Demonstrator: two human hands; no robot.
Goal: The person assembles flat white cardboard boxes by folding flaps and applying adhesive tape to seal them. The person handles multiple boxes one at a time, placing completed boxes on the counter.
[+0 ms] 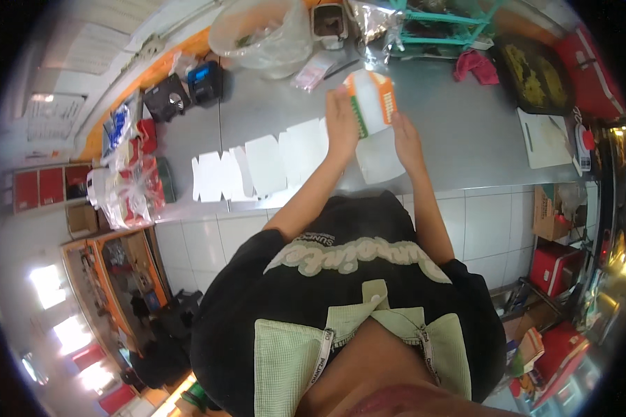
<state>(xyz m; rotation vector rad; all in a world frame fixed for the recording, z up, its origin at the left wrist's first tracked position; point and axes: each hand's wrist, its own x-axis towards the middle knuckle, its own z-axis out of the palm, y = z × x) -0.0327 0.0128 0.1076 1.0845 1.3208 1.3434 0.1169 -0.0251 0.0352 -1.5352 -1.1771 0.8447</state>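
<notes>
Above the steel counter, a white paper carton (371,101) with orange and green printed sides is held between my two hands. My left hand (342,124) presses along its left, green side, fingers stretched toward the far end. On the right, my right hand (407,142) grips the near orange edge, its thumb side against the carton. Just below the carton lies a white flat sheet (379,163), partly covered by it. To the left of my left forearm, several flat white card blanks (266,163) with notched edges overlap in a row along the counter's near edge.
Along the back stand a clear plastic-covered bowl (261,42), a teal rack (445,31) and a pink cloth (476,67). A dark tray (533,73) and a white cutting board (546,139) with utensils are at right. Plastic bags (135,187) crowd the left end.
</notes>
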